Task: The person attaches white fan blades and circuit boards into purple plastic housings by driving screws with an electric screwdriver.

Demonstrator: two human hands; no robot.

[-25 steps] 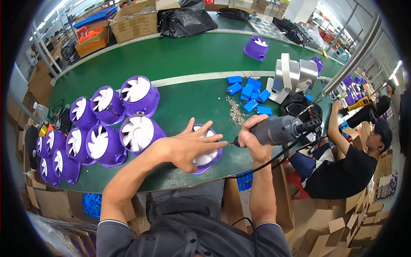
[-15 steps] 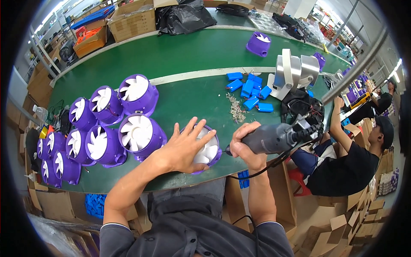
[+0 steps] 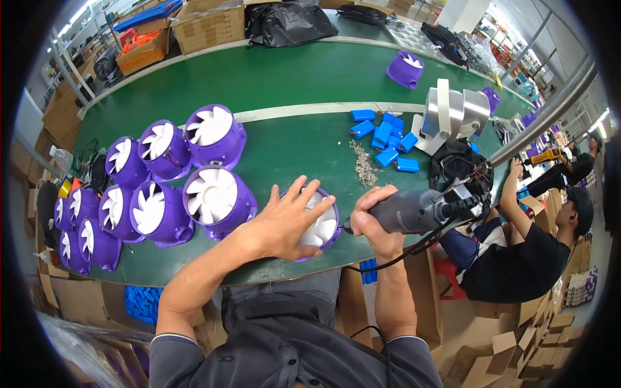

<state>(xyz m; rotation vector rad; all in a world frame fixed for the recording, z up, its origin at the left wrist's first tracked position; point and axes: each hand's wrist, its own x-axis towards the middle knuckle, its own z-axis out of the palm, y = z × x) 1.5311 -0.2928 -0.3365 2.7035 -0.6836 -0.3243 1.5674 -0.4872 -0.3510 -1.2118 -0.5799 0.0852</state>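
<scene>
A purple round fan housing with white blades (image 3: 323, 223) lies at the near edge of the green bench (image 3: 291, 77). My left hand (image 3: 281, 223) rests flat on top of it with the fingers spread. My right hand (image 3: 374, 220) grips a grey electric screwdriver (image 3: 414, 212), held level with its tip against the housing's right side. A black cable runs from the tool's rear to the right.
Several more purple fan housings (image 3: 194, 168) stand in a group to the left. Blue battery packs (image 3: 385, 136) and a pile of screws (image 3: 363, 165) lie behind the tool. A grey metal fixture (image 3: 453, 116) stands at right. A seated person (image 3: 537, 252) works to the right. Cardboard boxes line the far side.
The view has shifted a little. My left hand stays pressed on the housing and the screwdriver stays at its right side.
</scene>
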